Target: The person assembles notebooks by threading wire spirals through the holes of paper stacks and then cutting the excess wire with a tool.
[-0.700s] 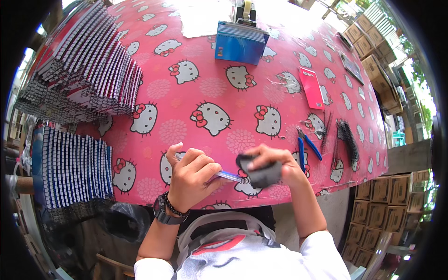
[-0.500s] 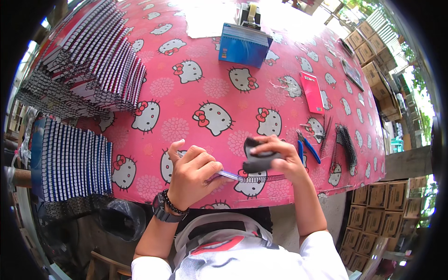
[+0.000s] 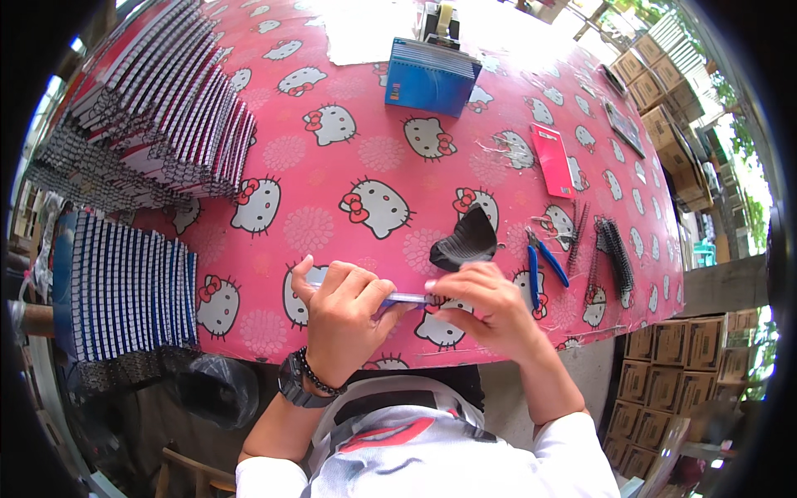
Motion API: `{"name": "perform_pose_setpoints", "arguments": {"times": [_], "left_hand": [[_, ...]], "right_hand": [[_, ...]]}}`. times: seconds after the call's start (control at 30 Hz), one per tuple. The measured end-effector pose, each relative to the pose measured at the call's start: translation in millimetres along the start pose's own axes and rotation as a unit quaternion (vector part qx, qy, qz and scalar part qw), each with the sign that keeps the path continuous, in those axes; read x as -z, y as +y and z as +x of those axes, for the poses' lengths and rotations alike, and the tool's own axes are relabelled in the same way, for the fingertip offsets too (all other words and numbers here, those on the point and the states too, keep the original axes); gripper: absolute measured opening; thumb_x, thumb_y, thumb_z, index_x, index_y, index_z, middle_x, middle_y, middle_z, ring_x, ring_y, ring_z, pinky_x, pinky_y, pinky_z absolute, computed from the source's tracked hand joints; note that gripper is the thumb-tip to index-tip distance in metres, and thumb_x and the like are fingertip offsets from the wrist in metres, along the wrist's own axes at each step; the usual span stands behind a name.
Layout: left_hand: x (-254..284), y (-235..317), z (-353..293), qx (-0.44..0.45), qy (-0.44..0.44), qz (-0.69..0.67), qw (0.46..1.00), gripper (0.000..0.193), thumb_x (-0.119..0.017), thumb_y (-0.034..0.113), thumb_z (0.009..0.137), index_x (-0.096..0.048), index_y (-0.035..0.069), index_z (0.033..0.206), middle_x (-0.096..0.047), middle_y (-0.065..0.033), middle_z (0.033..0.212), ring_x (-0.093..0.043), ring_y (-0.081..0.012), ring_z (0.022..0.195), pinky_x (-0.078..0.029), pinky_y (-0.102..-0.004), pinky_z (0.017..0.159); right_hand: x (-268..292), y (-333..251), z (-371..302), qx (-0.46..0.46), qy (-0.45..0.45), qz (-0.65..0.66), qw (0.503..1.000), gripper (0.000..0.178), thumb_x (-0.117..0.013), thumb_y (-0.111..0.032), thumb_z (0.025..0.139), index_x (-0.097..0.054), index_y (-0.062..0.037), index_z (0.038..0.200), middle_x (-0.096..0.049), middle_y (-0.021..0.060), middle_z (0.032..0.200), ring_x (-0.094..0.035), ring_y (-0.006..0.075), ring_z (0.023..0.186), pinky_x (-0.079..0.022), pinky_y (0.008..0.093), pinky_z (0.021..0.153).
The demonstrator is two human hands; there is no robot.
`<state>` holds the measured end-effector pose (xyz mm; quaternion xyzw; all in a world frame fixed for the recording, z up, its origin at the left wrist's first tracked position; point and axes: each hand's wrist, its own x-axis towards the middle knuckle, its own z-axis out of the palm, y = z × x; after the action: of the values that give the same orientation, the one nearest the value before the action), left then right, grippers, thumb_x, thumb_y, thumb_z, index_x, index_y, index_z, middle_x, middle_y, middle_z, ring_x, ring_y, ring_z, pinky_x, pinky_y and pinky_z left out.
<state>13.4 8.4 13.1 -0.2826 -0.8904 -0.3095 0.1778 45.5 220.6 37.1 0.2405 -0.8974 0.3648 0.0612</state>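
Sideways, a notebook (image 3: 407, 298) runs from left grip (image 3: 342, 311) (clasping it) to half-open right grip (image 3: 488, 305).

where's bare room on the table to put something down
Widest bare patch: the middle of the pink tablecloth, between the large notebook stack, the blue notebooks and the pink card. A smaller one lies between the left hand and the near notebook stack. Crowded: right of the right hand, with blue-handled cutters and black coils.
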Motion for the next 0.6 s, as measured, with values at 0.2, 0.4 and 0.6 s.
{"name": "perform_pose_setpoints", "arguments": {"times": [0.2, 0.4, 0.6], "left_hand": [[-2, 12, -3, 0.009, 0.008, 0.011, 1.0, 0.02, -0.077, 0.025, 0.067, -0.068, 0.015, 0.083, -0.061, 0.0057, 0.077, -0.056, -0.0131, 0.084, -0.02, -0.0497, 0.097], [-4, 17, -5, -0.003, 0.001, -0.019, 1.0, 0.019, -0.075, 0.021, 0.07, -0.067, 0.015, 0.086, -0.061, 0.0054, 0.079, -0.056, -0.0128, 0.083, -0.023, -0.0479, 0.094], [-7, 19, -1, -0.024, -0.003, -0.045, 0.999, 0.015, -0.073, 0.017, 0.071, -0.067, 0.014, 0.084, -0.06, 0.0039, 0.077, -0.057, -0.0143, 0.078, -0.03, -0.0401, 0.085]], "right_hand": [[-14, -11, 1, -0.041, 0.094, -0.017, 0.995, 0.021, -0.07, -0.004, 0.074, -0.061, -0.0051, 0.094, -0.058, 0.0074, 0.081, -0.054, 0.0258, 0.077, -0.046, 0.0351, 0.067], [-14, -11, 1, -0.017, 0.047, -0.031, 0.998, 0.022, -0.07, -0.005, 0.074, -0.06, -0.0039, 0.094, -0.057, 0.0082, 0.082, -0.053, 0.0264, 0.075, -0.046, 0.0364, 0.067], [-17, -7, -3, 0.005, 0.081, -0.015, 0.997, 0.026, -0.073, -0.004, 0.071, -0.062, -0.0053, 0.094, -0.058, 0.0069, 0.083, -0.053, 0.0248, 0.075, -0.044, 0.0341, 0.064]]}}
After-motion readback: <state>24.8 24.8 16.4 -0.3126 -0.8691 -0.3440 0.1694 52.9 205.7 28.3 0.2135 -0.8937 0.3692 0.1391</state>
